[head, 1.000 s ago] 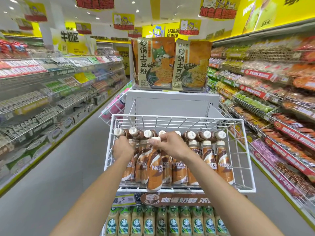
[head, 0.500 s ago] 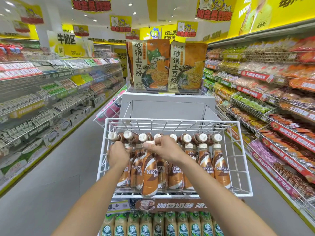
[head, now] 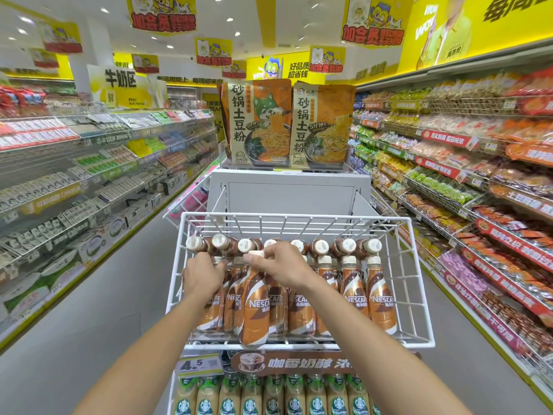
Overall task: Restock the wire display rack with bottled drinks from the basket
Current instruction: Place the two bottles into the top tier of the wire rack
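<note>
A white wire rack tier (head: 419,283) holds several brown Nescafe coffee bottles: one row upright at the front, one row lying at the back with caps toward me. My right hand (head: 281,266) pinches the neck of a front Nescafe bottle (head: 254,313), just under its white cap. That bottle stands in the front row left of centre. My left hand (head: 202,275) rests on the tops of the leftmost upright bottles (head: 212,310), fingers curled over them. No basket is in view.
A lower tier carries Starbucks bottles (head: 272,396) under a 4.5 price tag (head: 199,365). Two noodle packs (head: 287,124) stand on a grey display box behind the rack. Stocked shelves line the left (head: 59,187) and the right (head: 478,181), with grey aisle floor beside the rack.
Both hands stay on the same bottles. My view has shifted slightly, so the rack sits a little lower and more centred. The bottle under my right hand has barely moved.
</note>
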A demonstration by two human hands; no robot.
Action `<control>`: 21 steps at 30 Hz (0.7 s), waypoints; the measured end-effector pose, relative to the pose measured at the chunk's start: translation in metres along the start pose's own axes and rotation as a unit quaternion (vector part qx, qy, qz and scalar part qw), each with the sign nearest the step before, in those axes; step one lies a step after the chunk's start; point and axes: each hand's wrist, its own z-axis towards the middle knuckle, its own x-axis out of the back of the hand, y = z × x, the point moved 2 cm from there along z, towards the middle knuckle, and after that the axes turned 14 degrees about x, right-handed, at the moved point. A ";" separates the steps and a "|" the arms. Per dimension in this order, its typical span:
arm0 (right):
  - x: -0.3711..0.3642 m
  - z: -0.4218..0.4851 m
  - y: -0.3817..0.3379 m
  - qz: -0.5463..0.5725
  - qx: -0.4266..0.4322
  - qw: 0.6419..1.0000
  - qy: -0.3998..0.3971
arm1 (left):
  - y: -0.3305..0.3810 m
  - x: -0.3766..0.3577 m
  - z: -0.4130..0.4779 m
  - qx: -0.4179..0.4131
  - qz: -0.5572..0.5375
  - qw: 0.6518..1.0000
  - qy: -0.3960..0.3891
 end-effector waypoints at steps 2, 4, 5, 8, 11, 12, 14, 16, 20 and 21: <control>-0.003 0.002 -0.002 -0.005 -0.003 1.000 0.000 | 0.000 0.007 -0.004 -0.016 0.010 1.000 -0.002; -0.004 0.005 -0.004 -0.016 -0.004 1.000 0.000 | 0.000 0.014 -0.007 -0.053 0.032 0.998 -0.019; -0.004 0.007 -0.005 -0.021 -0.005 1.000 -0.001 | -0.001 0.018 -0.009 -0.079 0.051 0.995 -0.034; -0.005 0.012 -0.008 -0.031 0.000 0.999 -0.007 | -0.009 0.037 -0.018 -0.171 0.110 0.976 -0.076; -0.013 0.018 -0.011 -0.035 -0.002 0.999 -0.030 | -0.017 0.067 -0.041 -0.255 0.141 0.954 -0.068; -0.016 0.020 -0.012 -0.031 0.000 0.999 -0.035 | -0.020 0.075 -0.048 -0.278 0.140 0.948 -0.062; -0.023 0.027 -0.017 -0.037 0.011 0.999 -0.036 | -0.028 0.092 -0.062 -0.312 0.133 0.939 -0.048; -0.031 0.033 -0.023 -0.054 0.017 0.998 -0.039 | -0.038 0.106 -0.071 -0.325 0.150 0.933 -0.026; -0.054 0.050 -0.027 -0.067 0.010 0.996 -0.053 | -0.067 0.124 -0.072 -0.284 0.217 0.934 -0.018; -0.060 0.054 -0.028 -0.080 0.015 0.995 -0.056 | -0.071 0.131 -0.075 -0.268 0.215 0.939 -0.024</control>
